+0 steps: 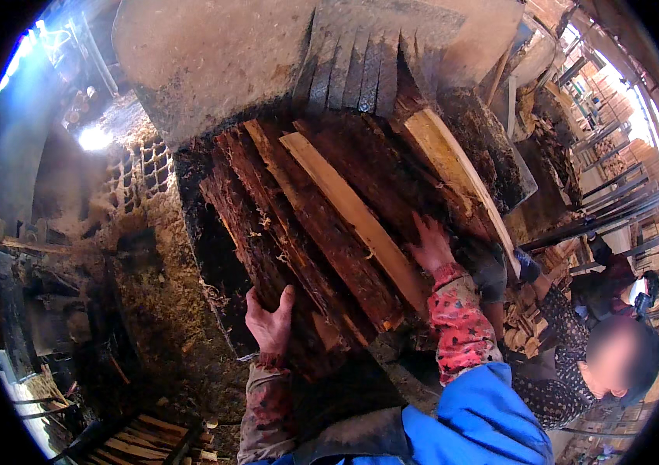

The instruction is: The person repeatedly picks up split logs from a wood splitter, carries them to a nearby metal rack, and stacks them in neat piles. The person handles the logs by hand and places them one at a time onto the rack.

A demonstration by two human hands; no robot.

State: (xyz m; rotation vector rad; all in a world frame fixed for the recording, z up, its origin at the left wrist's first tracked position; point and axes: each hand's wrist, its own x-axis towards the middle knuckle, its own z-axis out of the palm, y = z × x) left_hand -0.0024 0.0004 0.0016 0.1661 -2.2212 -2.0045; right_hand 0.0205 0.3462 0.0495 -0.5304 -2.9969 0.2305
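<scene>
Several long wood slabs with rough reddish-brown bark lie side by side, slanting across a dark metal table [209, 267]. A pale sawn strip [349, 205] stands out among the bark slabs [321, 225]. My left hand [270, 324] is at the near end of the leftmost slabs, thumb and fingers apart; its palm side is partly hidden. My right hand [431, 246] lies open with spread fingers on the dark slab right of the pale strip. Farther right, a wide slab with a yellowish face [453, 167] tilts along the table's side, a co-worker's gloved hand [527, 267] near its lower end.
Hanging dark strips [352, 74] curtain an opening in the metal housing [213, 54] at the table's far end. The co-worker [554, 364] stands close on the right. Sawdust [166, 310] covers the floor at left; cut wood pieces [527, 329] lie at right, more slats [139, 442] at lower left.
</scene>
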